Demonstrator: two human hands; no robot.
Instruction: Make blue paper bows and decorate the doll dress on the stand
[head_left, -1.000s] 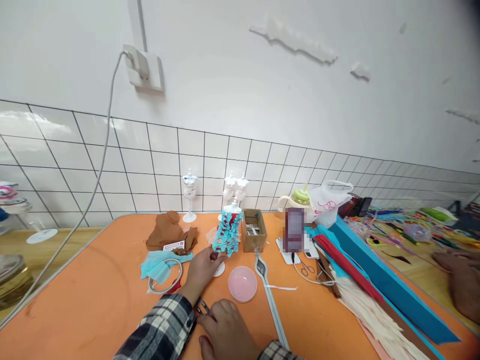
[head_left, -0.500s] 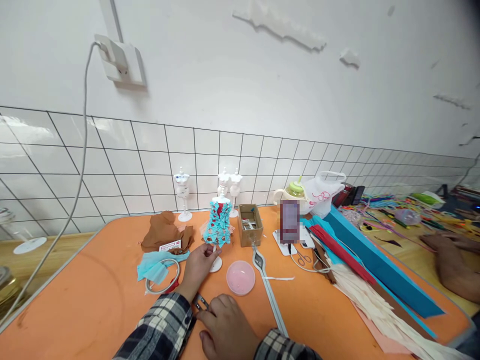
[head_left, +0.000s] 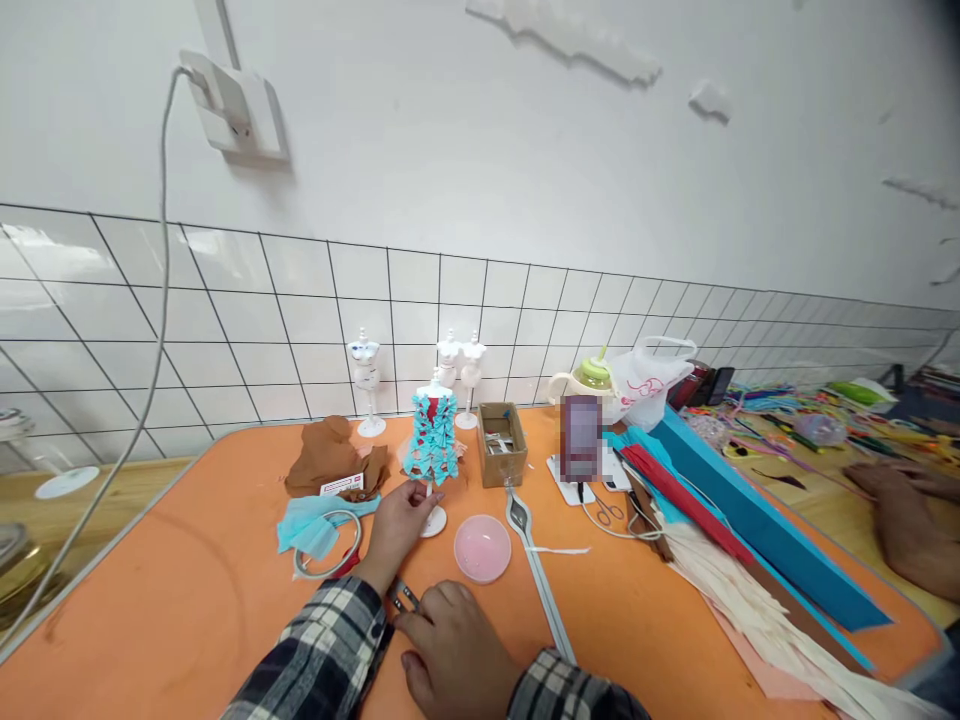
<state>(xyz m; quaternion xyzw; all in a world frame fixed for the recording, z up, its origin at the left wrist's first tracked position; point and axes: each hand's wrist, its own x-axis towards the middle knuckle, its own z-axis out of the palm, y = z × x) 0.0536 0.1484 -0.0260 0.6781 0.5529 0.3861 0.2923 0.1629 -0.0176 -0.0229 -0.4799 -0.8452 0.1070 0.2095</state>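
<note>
Right hand: the right hand (head_left: 454, 655) lies low on the orange worktop (head_left: 187, 600), fingers curled loosely over a small metal clip-like tool (head_left: 405, 598) at its knuckles; whether they truly pinch it cannot be told.
Left hand: the left hand (head_left: 397, 525), in a plaid sleeve (head_left: 322, 655), reaches forward, its fingers (head_left: 424, 497) closed lightly around the thin stem of a small white mannequin stand dressed in turquoise and red paper ruffles (head_left: 431, 440), which stands upright on its round white base (head_left: 433, 521).
Pink dish: a shallow round pink plastic dish (head_left: 482, 548) sits just right of that base; nothing can be made out inside it.
Hoop: a round embroidery hoop (head_left: 328, 540) lies left of the left hand, partly under crumpled light-blue fabric (head_left: 315, 520).
Brown cloth: a heap of brown fabric (head_left: 330, 460) with a white label lies beyond the hoop.
Cardboard box: a small open brown cardboard box (head_left: 501, 458) stands just right of the dressed mannequin and holds small pale and metallic bits, too small to identify.
Right side: small scissors (head_left: 607, 513), long blue, red and cream paper strips (head_left: 750, 530).
Back row: three bare white mini mannequins (head_left: 365, 380) near the tiled wall, and a white plastic bag (head_left: 645, 385) beside a green-lidded cup (head_left: 592, 378).
Other person: another person's hand (head_left: 904, 520) rests on the far right table.
</note>
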